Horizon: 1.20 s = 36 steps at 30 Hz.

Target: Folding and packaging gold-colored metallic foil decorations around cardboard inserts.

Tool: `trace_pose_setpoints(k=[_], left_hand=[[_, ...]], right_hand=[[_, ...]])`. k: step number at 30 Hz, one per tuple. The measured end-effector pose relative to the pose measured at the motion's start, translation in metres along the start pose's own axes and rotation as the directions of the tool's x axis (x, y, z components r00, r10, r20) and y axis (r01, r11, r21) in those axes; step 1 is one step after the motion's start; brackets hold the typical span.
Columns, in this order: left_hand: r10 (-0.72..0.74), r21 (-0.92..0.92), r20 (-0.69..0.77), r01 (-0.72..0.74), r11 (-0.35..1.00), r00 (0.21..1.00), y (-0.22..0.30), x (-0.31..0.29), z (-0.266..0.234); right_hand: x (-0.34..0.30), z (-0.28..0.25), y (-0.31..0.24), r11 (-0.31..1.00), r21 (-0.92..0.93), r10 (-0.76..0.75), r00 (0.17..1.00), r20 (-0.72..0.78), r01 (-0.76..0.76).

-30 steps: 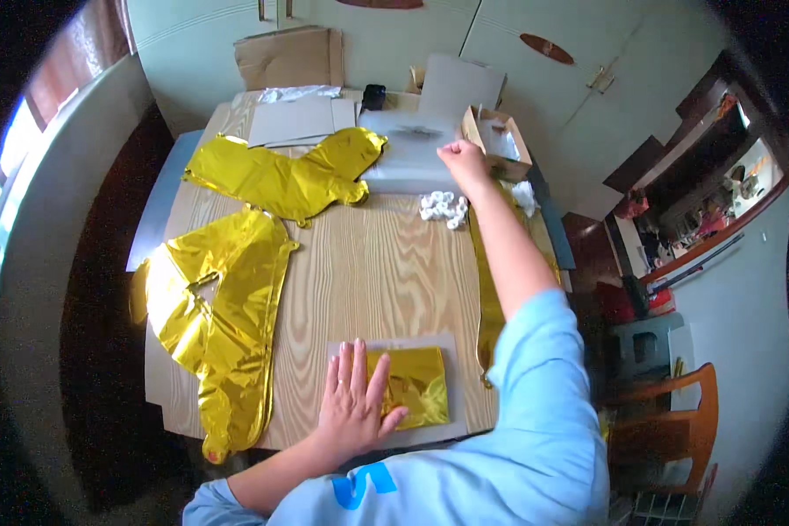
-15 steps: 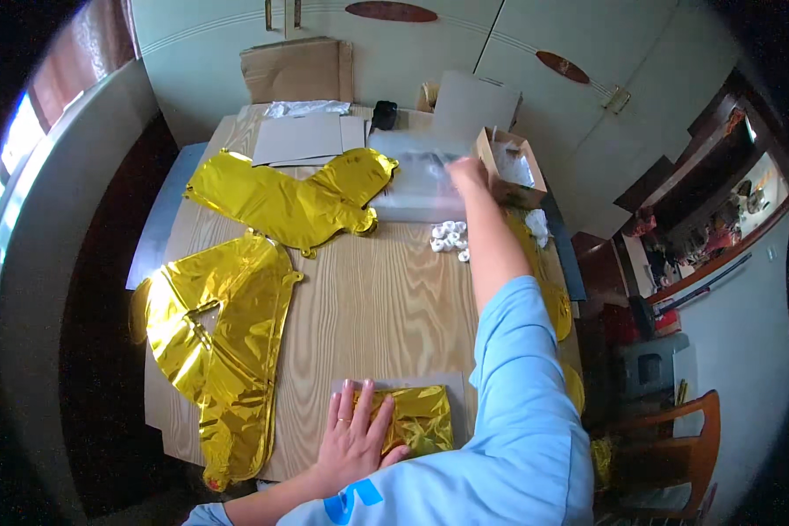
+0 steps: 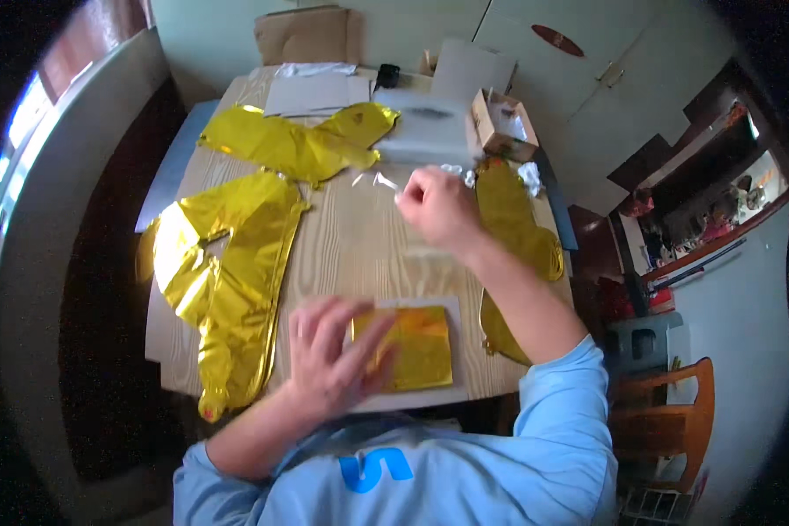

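My right hand (image 3: 440, 209) is closed on a thin clear plastic bag (image 3: 384, 181), whose glinting edge sticks out to the left of my fingers. The bag's outline is hard to make out against the wood. My left hand (image 3: 329, 355), smeared by motion, is raised with its fingers apart. Beside and partly behind it lies a gold foil balloon folded into a flat square (image 3: 422, 351), on a grey card (image 3: 412, 303) near the table's front edge.
Flat gold foil balloons lie at the left (image 3: 256, 294), far left (image 3: 276, 145) and right (image 3: 502, 206). At the back are a stack of clear plastic bags (image 3: 425, 127), grey cards (image 3: 311, 95) and an open cardboard box (image 3: 506, 136). A wooden chair (image 3: 675, 412) stands at right.
My right hand has come back from the clear bag stack toward me, with a bag in it. My left hand has lifted off the folded foil, which now shows more fully.
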<state>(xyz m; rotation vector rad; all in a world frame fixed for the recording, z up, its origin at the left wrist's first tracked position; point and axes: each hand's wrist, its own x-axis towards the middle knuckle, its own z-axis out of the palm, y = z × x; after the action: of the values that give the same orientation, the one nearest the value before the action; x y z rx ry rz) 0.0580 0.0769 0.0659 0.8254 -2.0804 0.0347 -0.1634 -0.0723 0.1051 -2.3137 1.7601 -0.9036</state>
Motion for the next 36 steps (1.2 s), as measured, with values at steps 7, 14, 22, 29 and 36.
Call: trace_pose_setpoints(k=[7,14,22,29,36], left_hand=[[-0.092,0.228,0.247,0.035,0.973,0.965,-0.030,0.031,0.042],[-0.292,0.124,0.154,0.275,0.953,0.944,-0.076,0.014,0.047],[-0.167,0.057,0.275,0.158,0.986,0.947,-0.081,0.020,0.049],[-0.040,0.085,0.511,-0.003,0.996,0.859,-0.076,-0.014,0.058],[0.060,0.051,0.539,-0.104,0.993,0.840,-0.094,-0.027,0.074]], right_hand=[[-0.082,0.013,-0.040,0.968,0.248,0.006,0.993,0.119,-0.036],[-0.170,-0.023,-0.065,0.990,0.074,0.119,0.991,0.062,-0.124],[-0.205,0.038,-0.006,0.959,-0.275,-0.053,0.997,0.053,0.065],[-0.235,0.019,-0.043,0.990,-0.114,-0.068,0.993,0.100,0.079],[-0.364,0.014,-0.038,0.670,0.655,0.674,0.658,-0.337,-0.350]])
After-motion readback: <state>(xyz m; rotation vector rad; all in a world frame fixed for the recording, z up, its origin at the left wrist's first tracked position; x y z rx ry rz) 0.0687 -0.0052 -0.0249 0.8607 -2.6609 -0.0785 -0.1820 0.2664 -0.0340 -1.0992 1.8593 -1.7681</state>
